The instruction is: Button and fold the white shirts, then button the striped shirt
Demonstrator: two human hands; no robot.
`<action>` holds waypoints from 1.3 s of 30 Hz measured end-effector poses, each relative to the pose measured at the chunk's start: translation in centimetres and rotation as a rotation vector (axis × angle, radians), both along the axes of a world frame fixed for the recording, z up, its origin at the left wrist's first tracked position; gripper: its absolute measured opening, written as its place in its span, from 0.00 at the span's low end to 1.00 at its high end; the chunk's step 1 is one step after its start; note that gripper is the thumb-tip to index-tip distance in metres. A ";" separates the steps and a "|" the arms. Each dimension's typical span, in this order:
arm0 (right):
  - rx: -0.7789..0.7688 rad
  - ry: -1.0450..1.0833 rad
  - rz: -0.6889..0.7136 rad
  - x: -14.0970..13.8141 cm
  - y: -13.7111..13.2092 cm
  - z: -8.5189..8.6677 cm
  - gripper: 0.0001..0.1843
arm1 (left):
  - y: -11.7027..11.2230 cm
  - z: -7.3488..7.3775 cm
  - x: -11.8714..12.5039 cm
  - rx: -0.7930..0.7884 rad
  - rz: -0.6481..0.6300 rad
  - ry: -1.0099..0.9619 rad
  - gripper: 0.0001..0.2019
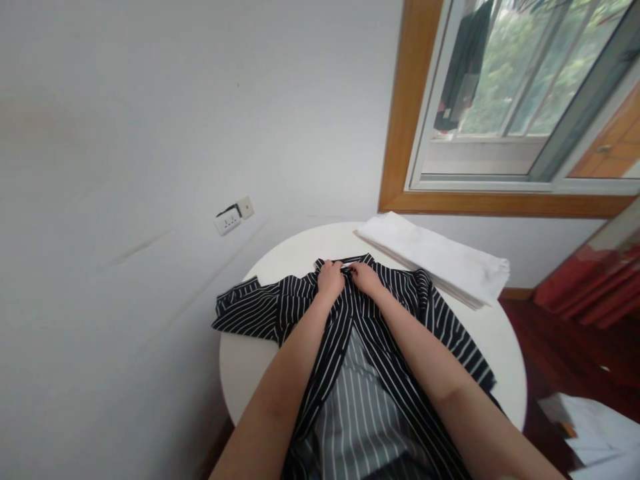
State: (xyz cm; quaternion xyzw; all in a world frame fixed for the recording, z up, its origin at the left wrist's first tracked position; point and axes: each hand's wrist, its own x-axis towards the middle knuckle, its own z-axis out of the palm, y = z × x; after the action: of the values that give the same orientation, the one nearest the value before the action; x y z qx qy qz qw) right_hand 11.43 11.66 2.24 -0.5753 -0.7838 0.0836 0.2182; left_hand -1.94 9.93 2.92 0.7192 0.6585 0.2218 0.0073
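Observation:
A black shirt with white stripes point(253, 312) lies front up on the round white table, its sleeves spread to both sides. Below the collar its front hangs apart, showing the greyer striped inside. My left hand point(331, 279) grips the left side of the collar, fingers curled into the cloth. Close beside it, my right hand point(365, 278) pinches the other side of the collar. A small white patch, perhaps the neck label, shows between the two hands. The fingertips are partly hidden in the fabric.
Folded white cloth or paper point(435, 257) lies at the table's point(245, 373) back right. A wall socket point(228, 221) is behind on the left. A wood-framed window point(395, 133) stands at the right, with a red curtain point(590, 283) and white sheets point(595, 427) on the floor below.

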 end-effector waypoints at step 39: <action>0.000 0.676 -0.030 1.4 1.4 -3.5 0.11 | 0.1 -2.3 -0.6 0.081 0.033 -0.167 0.09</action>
State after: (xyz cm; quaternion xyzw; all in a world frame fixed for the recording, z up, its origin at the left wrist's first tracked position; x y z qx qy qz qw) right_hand 12.79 13.10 -1.26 -0.5266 -0.6584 0.2666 0.4670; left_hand -2.51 10.08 0.58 0.6867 0.6579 0.3077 0.0294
